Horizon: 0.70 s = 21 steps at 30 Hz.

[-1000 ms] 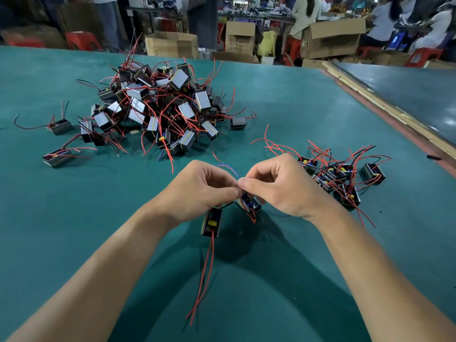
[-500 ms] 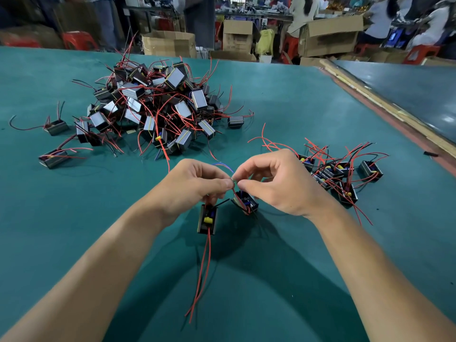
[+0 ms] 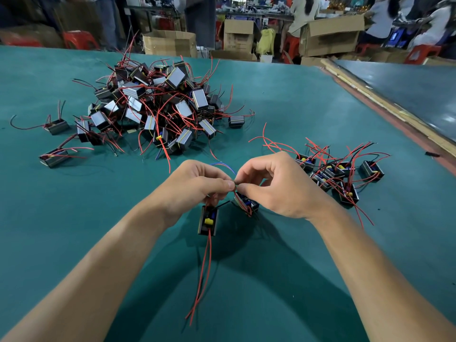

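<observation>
Pinching thin wire ends (image 3: 234, 185) between thumb and forefinger, the left hand (image 3: 195, 187) and right hand (image 3: 278, 187) meet fingertip to fingertip over the green worktop (image 3: 74, 218). A black module (image 3: 208, 221) dangles below the left hand, trailing red leads (image 3: 203, 275). A second module (image 3: 246, 204) shows just under the right hand. A large heap (image 3: 158, 107) lies beyond, a smaller cluster (image 3: 340, 174) to the right. Any lettering is too small to read.

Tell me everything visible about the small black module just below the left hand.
The module is a small black open-faced box, plastic by the look, with a yellow part inside. Long red wires trail from its near end toward the person across the green table. It sits lengthwise just under the left hand, which pinches thin leads rising from its far end. Whether it hangs or rests on the table cannot be told.
</observation>
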Available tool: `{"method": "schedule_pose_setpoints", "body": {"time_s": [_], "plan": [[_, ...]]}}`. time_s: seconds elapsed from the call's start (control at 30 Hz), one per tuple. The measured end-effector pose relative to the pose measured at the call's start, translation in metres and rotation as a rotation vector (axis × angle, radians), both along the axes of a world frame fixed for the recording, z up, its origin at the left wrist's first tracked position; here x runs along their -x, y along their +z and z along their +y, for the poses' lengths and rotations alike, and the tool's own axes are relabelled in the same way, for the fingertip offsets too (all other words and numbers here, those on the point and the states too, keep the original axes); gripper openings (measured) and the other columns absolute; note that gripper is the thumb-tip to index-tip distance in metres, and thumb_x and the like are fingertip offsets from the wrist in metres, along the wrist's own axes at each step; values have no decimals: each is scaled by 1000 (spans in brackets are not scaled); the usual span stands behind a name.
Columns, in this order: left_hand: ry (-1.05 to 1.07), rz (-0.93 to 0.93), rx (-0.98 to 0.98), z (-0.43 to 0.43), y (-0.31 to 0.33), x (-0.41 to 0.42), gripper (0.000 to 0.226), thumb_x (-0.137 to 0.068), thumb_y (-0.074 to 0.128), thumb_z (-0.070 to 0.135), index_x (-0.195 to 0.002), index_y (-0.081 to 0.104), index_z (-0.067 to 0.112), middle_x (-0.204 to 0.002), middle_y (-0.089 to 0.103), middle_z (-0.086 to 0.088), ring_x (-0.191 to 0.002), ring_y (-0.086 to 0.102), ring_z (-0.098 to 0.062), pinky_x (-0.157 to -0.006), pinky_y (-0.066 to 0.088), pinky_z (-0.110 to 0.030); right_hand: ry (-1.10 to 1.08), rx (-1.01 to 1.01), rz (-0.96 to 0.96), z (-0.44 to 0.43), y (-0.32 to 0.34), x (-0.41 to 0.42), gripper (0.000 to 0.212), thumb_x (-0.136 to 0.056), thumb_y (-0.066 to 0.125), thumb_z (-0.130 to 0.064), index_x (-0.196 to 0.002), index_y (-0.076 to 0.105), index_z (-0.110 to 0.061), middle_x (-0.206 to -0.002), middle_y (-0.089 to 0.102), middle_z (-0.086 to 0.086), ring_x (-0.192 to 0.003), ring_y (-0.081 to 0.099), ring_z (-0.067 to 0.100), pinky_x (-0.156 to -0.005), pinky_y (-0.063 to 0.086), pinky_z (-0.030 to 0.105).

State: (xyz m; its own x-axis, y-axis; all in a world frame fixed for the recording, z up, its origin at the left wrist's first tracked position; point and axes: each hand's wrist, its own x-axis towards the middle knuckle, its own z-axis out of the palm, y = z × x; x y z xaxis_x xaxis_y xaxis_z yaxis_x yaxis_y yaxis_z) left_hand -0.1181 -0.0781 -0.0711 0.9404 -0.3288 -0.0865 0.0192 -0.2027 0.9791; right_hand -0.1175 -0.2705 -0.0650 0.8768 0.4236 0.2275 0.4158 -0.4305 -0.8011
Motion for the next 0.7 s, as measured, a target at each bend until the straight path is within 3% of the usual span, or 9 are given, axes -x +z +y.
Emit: {"method": "schedule_pose_setpoints", "body": {"time_s": [0.2,0.4,0.6,0.7], "plan": [[3,7,6,-1,1,0,17,-87,64,5,-71,68,6,-61,50,-8,-51,43,-12,-53,40,-16,-48,2,-20,2,-1,-1,12,-84,72,-3,-76,72,-13,-66,71,5,-56,59,13,-54,49,27],[17,21,-18,-2,2,0,16,-88,64,5,-72,68,5,-58,51,-6,-48,43,-11,-50,39,-15,-37,43,-46,1,-2,-1,15,-85,70,-3,-75,70,-15,-66,70,0,-58,61,9,-57,49,22],[18,124,-13,0,3,0,14,-88,62,5,-76,70,3,-57,53,-5,-46,45,-11,-48,40,-14,-14,92,-117,4,-3,0,15,-86,72,-9,-78,70,-21,-73,63,-15,-73,61,4,-57,41,14],[-24,158,-15,3,4,1,13,-86,62,5,-76,69,4,-57,51,-4,-49,44,-12,-49,39,-15,6,75,-105,6,-3,1,17,-86,74,-8,-78,71,-23,-73,65,-13,-72,61,5,-61,40,10]]}}
